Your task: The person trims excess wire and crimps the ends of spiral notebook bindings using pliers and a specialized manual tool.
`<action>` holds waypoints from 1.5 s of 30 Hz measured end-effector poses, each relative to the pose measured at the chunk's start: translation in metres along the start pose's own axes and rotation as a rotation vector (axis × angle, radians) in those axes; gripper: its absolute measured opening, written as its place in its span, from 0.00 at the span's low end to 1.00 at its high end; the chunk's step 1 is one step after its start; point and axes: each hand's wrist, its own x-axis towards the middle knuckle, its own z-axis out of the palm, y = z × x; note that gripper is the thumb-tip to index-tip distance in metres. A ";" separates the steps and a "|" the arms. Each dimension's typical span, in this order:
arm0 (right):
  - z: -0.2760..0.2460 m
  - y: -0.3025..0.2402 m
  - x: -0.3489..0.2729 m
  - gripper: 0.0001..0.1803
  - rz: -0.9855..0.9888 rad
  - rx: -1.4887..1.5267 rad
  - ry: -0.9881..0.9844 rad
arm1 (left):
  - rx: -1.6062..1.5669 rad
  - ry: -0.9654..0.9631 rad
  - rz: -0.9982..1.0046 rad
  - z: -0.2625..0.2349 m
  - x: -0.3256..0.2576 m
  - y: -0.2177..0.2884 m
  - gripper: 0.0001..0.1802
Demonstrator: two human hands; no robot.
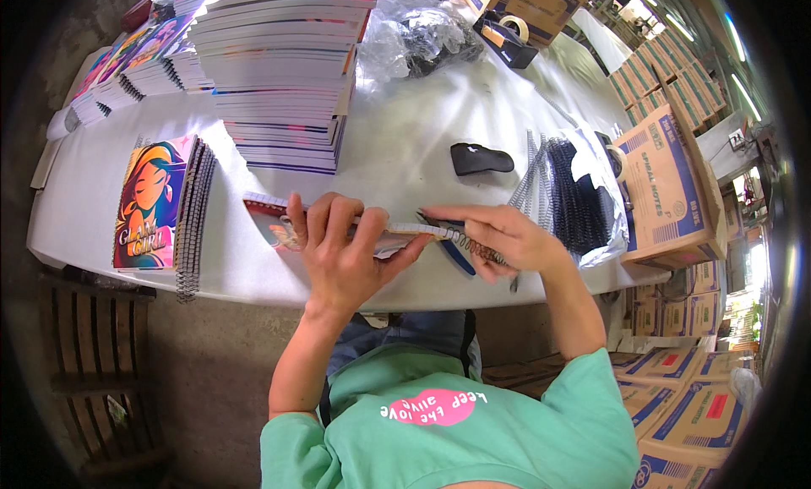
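Note:
My left hand [342,244] is closed round a notebook [274,227], holding its bound edge up, fingers on the far side and thumb on the near side. At the notebook's right end a dark spiral binding coil [463,243] runs from the edge into my right hand [511,240]. The right fingers are bent round the coil, with the index finger stretched along the edge toward the left. Just below the coil shows a blue curved piece [459,258], partly hidden, whose kind I cannot make out.
Finished spiral notebooks [152,203] lie at the left. A tall stack of unbound notebooks [279,92] stands behind. To the right are a black object [481,158], loose dark coils [574,193] in a white wrapping, and a carton [667,189]. A tape dispenser [507,41] stands farther back.

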 end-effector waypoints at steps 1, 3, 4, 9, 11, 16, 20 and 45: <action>-0.014 0.007 0.009 0.21 -0.097 -0.139 0.052 | -0.049 -0.015 0.011 -0.001 0.002 -0.002 0.24; -0.046 0.038 0.033 0.26 -0.446 -0.708 0.331 | -0.134 -0.039 0.025 -0.005 0.003 -0.007 0.24; -0.061 0.054 0.034 0.28 -0.370 -1.011 0.501 | -0.164 -0.053 0.027 -0.008 0.002 -0.009 0.24; -0.104 0.129 0.051 0.26 -0.257 -1.053 0.739 | -0.152 -0.039 0.012 -0.009 -0.007 -0.003 0.25; -0.098 0.122 0.051 0.22 -0.251 -1.068 0.819 | -0.133 -0.039 -0.021 -0.010 -0.006 0.004 0.28; -0.031 0.059 0.029 0.11 -0.795 0.271 0.369 | -0.107 -0.026 -0.099 -0.014 -0.007 0.009 0.30; -0.002 0.054 0.035 0.08 -0.637 -0.305 0.282 | -0.131 -0.042 -0.094 -0.014 -0.005 0.010 0.32; 0.019 -0.009 0.052 0.03 -0.937 0.209 0.031 | -0.098 -0.024 -0.113 -0.010 -0.004 -0.001 0.41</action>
